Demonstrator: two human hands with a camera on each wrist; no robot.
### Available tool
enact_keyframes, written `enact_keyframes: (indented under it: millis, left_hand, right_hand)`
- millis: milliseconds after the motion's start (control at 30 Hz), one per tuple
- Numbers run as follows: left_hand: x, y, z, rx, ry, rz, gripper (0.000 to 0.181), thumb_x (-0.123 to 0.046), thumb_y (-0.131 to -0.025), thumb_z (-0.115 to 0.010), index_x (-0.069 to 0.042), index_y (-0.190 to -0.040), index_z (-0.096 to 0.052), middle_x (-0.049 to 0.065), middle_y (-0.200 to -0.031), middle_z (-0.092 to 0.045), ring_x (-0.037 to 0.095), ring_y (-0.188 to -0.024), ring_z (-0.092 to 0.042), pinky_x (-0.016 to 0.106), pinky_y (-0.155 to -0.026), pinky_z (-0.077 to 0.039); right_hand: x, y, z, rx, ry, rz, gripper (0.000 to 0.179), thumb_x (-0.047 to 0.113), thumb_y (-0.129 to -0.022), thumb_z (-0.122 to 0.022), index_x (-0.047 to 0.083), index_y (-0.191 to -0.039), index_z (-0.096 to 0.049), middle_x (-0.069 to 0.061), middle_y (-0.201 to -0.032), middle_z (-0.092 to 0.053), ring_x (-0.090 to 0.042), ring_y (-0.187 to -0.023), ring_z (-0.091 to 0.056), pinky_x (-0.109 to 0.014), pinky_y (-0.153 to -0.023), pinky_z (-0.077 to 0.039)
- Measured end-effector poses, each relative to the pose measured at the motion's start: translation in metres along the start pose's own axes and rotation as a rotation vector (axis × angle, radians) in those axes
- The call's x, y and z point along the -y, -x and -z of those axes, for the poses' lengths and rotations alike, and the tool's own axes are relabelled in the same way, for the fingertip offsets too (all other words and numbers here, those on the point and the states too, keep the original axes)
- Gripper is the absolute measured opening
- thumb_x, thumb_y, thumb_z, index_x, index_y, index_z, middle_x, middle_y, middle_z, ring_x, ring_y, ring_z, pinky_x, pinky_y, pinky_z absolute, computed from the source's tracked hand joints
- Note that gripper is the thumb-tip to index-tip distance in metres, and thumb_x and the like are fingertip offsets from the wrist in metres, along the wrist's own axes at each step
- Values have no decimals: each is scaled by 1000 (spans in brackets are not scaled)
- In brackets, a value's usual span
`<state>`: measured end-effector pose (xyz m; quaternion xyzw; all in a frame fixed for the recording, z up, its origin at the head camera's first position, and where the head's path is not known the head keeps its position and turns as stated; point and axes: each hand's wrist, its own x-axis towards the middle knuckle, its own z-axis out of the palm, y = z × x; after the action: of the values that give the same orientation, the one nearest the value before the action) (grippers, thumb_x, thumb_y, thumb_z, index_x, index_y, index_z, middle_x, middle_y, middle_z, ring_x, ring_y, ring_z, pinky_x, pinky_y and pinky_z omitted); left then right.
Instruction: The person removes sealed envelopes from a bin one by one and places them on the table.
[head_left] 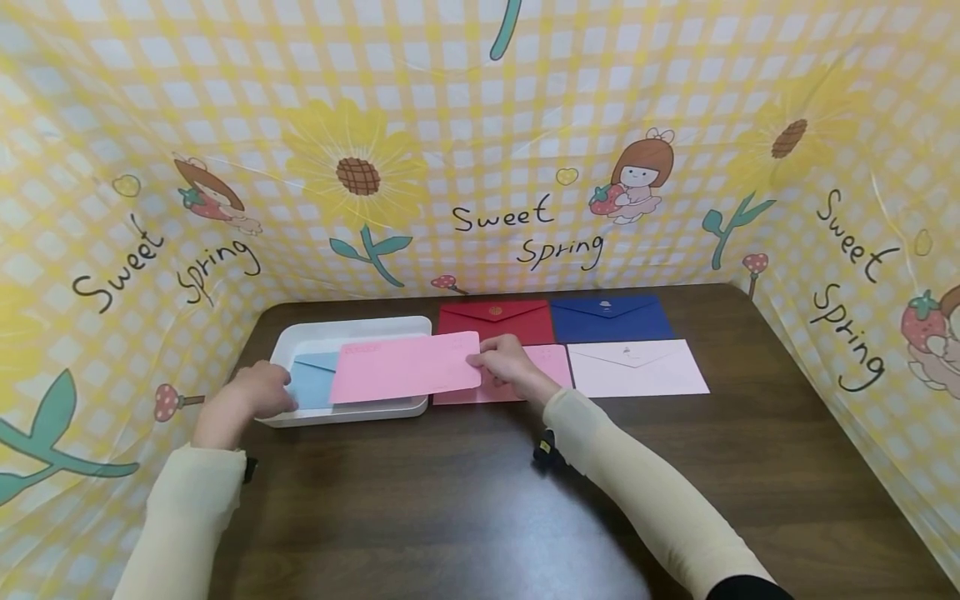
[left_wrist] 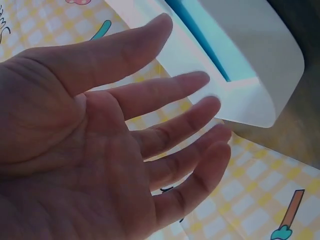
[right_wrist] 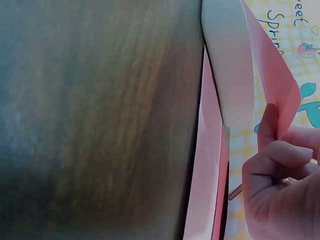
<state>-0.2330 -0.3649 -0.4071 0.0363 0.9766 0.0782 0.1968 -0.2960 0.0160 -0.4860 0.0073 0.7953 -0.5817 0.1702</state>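
Observation:
A pink envelope (head_left: 405, 367) is pinched at its right end by my right hand (head_left: 510, 362). In the head view it overlaps the white tray (head_left: 352, 325) and covers part of the light blue envelope (head_left: 311, 385) lying inside. The right wrist view shows the held pink envelope (right_wrist: 275, 75) tilted above the tray's wall (right_wrist: 230, 65), between thumb and fingers. Beside the tray's left end is my left hand (head_left: 258, 392). Its fingers are loosely spread with nothing in them, as the left hand (left_wrist: 120, 130) shows in its wrist view, fingertips near the tray wall (left_wrist: 250, 102).
Right of the tray, a second pink envelope (head_left: 552, 363) lies partly behind my right hand. A red envelope (head_left: 465, 323) and a dark blue one (head_left: 633, 325) lie behind, with a white envelope (head_left: 663, 377) at the right. Patterned cloth (head_left: 487, 150) surrounds the brown table (head_left: 450, 500).

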Motion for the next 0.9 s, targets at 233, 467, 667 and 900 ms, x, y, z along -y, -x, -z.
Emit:
enact_keyframes:
  millis: [233, 467, 667, 900]
  left_hand:
    - [18, -9, -21, -49, -16, 71, 51, -30, -90, -77, 12, -116, -66, 38, -123, -49, 62, -116, -38, 81, -96, -31]
    - [15, -10, -28, -29, 5, 103, 51, -37, -91, -77, 8, -114, -68, 37, -126, -48, 63, -120, -35, 82, -95, -31]
    - [16, -18, -34, -29, 11, 121, 65, -51, -89, -78, 8, -114, -70, 36, -125, -49, 60, -117, -39, 80, -93, -34]
    - [34, -28, -42, 18, 14, 110, 94, -82, -77, -72, 8, -107, -71, 39, -124, -48, 63, -118, -38, 86, -89, -31]
  right_hand:
    - [-2, 1, 4, -3, -9, -14, 14, 17, -96, -77, 3, -99, -76, -7, -77, -55, -21, -71, -52, -28, -56, -48]
    - [-6, 2, 9, 0, -14, 1, 14, 16, -97, -76, 3, -92, -72, -3, -71, -50, -16, -62, -47, -27, -54, -45]
    - [-6, 4, 13, 21, -35, 7, 14, 16, -97, -76, 4, -92, -72, -3, -68, -49, -14, -56, -42, -28, -52, -42]
    - [-9, 6, 13, 26, -31, 10, 15, 17, -97, -76, 4, -92, -72, -5, -71, -51, -14, -56, -44, -26, -51, -42]
